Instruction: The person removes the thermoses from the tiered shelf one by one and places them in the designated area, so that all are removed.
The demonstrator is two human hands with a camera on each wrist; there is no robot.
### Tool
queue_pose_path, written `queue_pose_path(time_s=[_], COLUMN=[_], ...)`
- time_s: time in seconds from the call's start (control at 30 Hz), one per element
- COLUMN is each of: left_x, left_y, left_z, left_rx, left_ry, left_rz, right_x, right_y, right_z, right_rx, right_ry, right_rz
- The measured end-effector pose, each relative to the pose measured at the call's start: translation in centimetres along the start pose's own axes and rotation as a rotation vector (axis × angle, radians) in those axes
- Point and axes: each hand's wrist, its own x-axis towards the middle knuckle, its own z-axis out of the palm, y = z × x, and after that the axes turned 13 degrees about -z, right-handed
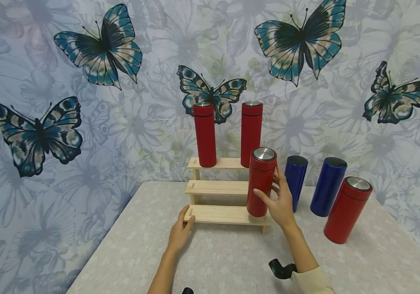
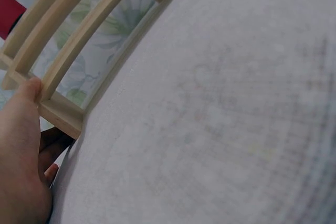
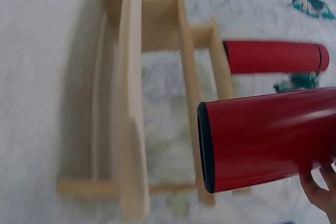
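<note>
My right hand [image 1: 282, 204] grips a red thermos [image 1: 259, 175] with a silver lid top, thumb on the near side and fingers round the right. The right wrist view shows the base of this thermos [image 3: 262, 140] raised off the lowest shelf [image 3: 134, 129]. A three-tier wooden stand [image 1: 217, 213] is in front of me. At its left end, my left hand [image 1: 180, 232] holds the lowest shelf; the left wrist view has the thumb [image 2: 32, 88] against the wood and fingers beneath. Two more red thermoses, one left [image 1: 205, 136] and one right [image 1: 252, 132], stand upright on the top tier.
Right of the stand, two blue thermoses [image 1: 296, 181] [image 1: 328, 188] stand on the pale patterned table [image 1: 129, 249]. Another red thermos [image 1: 347, 210] is nearer me at the right. A butterfly-print backdrop [image 1: 151, 134] rises behind the table. A black curved piece [image 1: 281, 270] sits by my right wrist.
</note>
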Motion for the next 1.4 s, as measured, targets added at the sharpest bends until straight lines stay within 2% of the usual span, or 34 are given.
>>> queue_pose_path(time_s=[0.13, 0.3, 0.37, 0.53, 0.83, 1.07, 1.2, 1.4], left_x=[0.0, -0.1, 0.0, 0.0, -0.1, -0.1, -0.1, -0.1], left_y=[0.0, 0.1, 0.0, 0.0, 0.2, 0.1, 0.0, 0.1], left_z=[0.2, 0.3, 0.2, 0.1, 0.0, 0.2, 0.2, 0.0], left_rx=[-0.005, -0.016, -0.008, -0.008, -0.014, -0.021, -0.028, -0.038], left_ry=[-0.003, -0.019, -0.010, -0.005, -0.018, -0.015, -0.018, -0.045], left_rz=[-0.019, -0.026, -0.026, -0.023, -0.016, -0.003, -0.010, 0.014], right_x=[-0.8, -1.2, -1.3, -1.8, -3.9, -6.3, -7.4, -7.7], right_y=[0.4, 0.6, 0.7, 0.8, 2.4, 6.2, 7.8, 8.4], right_z=[-2.5, -5.5, -6.4, -8.1, -9.2, -10.1, -10.4, -10.4], right_rx=[-0.055, -0.157, -0.189, -0.247, -0.271, -0.196, -0.210, -0.225], right_ry=[0.005, 0.023, 0.040, 0.070, 0.059, 0.046, 0.019, -0.028], right_rz=[0.068, 0.111, 0.121, 0.215, 0.317, 0.368, 0.370, 0.336])
